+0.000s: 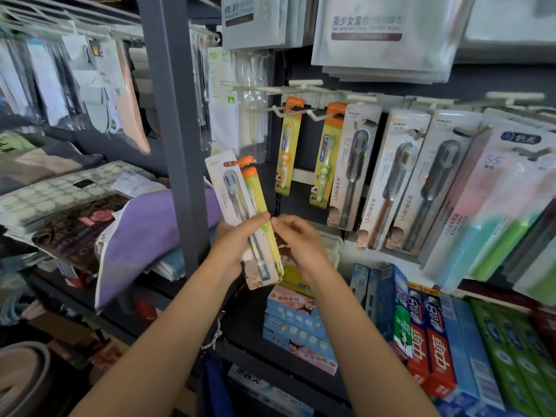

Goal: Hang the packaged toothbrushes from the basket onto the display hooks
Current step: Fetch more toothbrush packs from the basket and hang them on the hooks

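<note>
Head view, store display wall. Left hand [233, 242] grips a small fan of packaged toothbrushes, thumb across the front: a white SPRING-card pack [233, 200] in front, a yellow pack with orange header [255, 194] just behind it, both tilted up-left. Right hand [296, 240] sits just beside the packs on their right edge, fingers curled, fingertips at the yellow pack's lower part; cannot tell if it pinches the pack or only touches it.

Above, cream display hooks [288, 111] stick out from the dark back panel. Two kids' toothbrush packs already hang there: one yellow with orange top [287, 152], a second one [328, 158] to its right. Further right hang white LMK adult toothbrush packs [353, 167], side by side, overlapping, then a bigger multi-brush pack [493, 206] with pastel handles.

Top of frame: white wet-wipe pouches [388, 28] hang in stacks. Lower right shelf: toothpaste boxes [433, 341], red, blue and green, standing close together. Below the hands, flat pink-and-blue boxes [296, 320] stacked. A grey upright post [174, 115] splits the wall; left of it a folded purple towel [150, 230] and hanging bagged cloth goods [75, 76]. Basket not visible.
</note>
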Demonstrator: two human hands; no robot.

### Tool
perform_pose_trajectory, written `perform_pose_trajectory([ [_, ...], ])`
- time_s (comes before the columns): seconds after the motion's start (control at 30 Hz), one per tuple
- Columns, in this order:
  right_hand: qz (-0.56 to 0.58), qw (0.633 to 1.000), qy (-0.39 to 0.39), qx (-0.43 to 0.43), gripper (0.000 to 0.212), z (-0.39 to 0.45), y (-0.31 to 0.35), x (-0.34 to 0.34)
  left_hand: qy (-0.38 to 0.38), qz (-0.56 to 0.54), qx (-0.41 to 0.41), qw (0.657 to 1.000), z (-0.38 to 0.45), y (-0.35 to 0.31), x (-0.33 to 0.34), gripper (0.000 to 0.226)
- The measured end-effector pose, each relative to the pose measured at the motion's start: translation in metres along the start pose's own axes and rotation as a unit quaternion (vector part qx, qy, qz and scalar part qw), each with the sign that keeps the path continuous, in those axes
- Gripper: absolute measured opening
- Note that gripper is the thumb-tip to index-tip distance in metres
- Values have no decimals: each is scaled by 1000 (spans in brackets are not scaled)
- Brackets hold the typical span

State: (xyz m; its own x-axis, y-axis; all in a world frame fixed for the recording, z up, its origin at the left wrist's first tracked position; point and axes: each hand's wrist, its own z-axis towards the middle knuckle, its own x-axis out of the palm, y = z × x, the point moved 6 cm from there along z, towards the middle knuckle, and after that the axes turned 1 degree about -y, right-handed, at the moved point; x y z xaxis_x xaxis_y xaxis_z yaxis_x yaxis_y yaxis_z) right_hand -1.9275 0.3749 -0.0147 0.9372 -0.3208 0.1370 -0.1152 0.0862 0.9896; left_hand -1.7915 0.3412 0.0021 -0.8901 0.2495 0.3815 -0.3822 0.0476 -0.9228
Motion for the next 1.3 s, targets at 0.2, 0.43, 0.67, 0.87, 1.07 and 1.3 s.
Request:
perform_pose_trajectory([
  [0.2, 4, 999, 30, -30, 7, -12, 9, 2, 25, 10, -3, 1000, -7, -5, 3, 29],
  [0.43, -5, 999, 17, -37, 3, -21, 14, -5, 28, 16, -10, 999, -16, -5, 2, 27],
  [0.67, -9, 998, 55, 11, 26, -30, 6, -6, -3, 14, 0, 1000, -19, -7, 1, 30],
  [0.87, -25, 999, 18, -29, 18, -41, 15, -15, -15, 13, -2, 1000, -21, -4, 2, 29],
  [1.07, -10, 997, -35, -73, 15, -37, 32, -25, -56, 13, -18, 998, -21, -3, -2, 21],
  [1.3, -101, 988, -8, -120, 21, -22, 61, -12, -38, 2, 3, 999, -18, -13, 4, 33],
])
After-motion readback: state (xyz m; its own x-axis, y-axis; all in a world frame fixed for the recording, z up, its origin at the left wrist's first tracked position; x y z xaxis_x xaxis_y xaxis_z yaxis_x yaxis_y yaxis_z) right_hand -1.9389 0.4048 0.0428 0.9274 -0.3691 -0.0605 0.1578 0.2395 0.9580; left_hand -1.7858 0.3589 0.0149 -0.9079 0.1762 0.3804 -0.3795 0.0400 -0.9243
